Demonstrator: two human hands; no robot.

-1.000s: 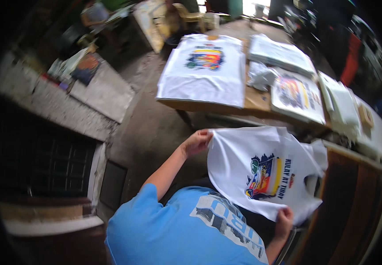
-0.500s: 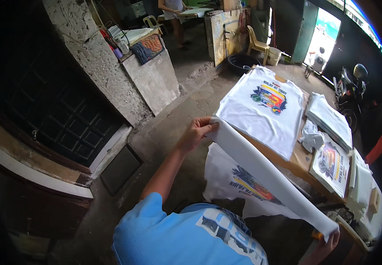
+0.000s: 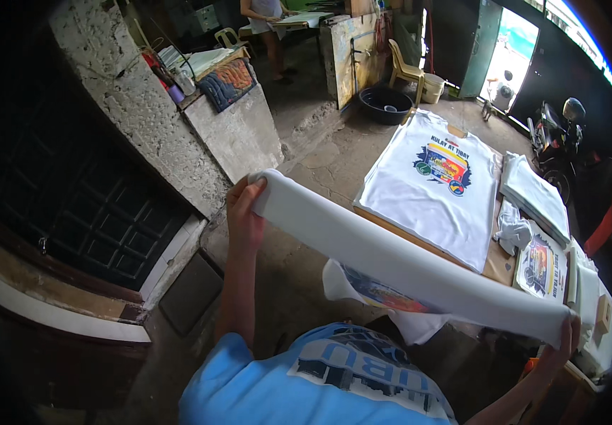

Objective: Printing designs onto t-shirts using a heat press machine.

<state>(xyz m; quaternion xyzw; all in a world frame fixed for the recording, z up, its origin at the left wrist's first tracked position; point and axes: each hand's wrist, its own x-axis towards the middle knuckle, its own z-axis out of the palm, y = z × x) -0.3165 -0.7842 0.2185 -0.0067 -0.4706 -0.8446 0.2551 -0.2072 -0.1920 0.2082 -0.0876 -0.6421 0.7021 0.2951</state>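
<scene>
So, left hand (image 3: 244,211): pinching one end.
Right hand (image 3: 569,334): pinching the other end.
White printed T-shirt (image 3: 405,261): pull evenly, keep flat.

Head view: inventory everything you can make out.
Table: 1, brown, right
Held shirt: 1, white, foreground
Spread shirts: count unclear, white, on table
Folded shirts: stacks, count unclear, white, table's right
Crumpled bundle: 1, white, on table
Block: 1, tan, far right
Basin: 1, black, beyond table
Chairs: 2, pale, background
Bucket: 1, pale, beside chair
Patterned cloth: 1, multicoloured, upper left
Panelled door: 1, black, left
Motorcycle: at least 1, dark, right background
Other person: 1, white top, background
Worn shirt: 1, blue, bottom
Left hand: 1, bare, held shirt's left end
Right hand: 1, bare, held shirt's right end
</scene>
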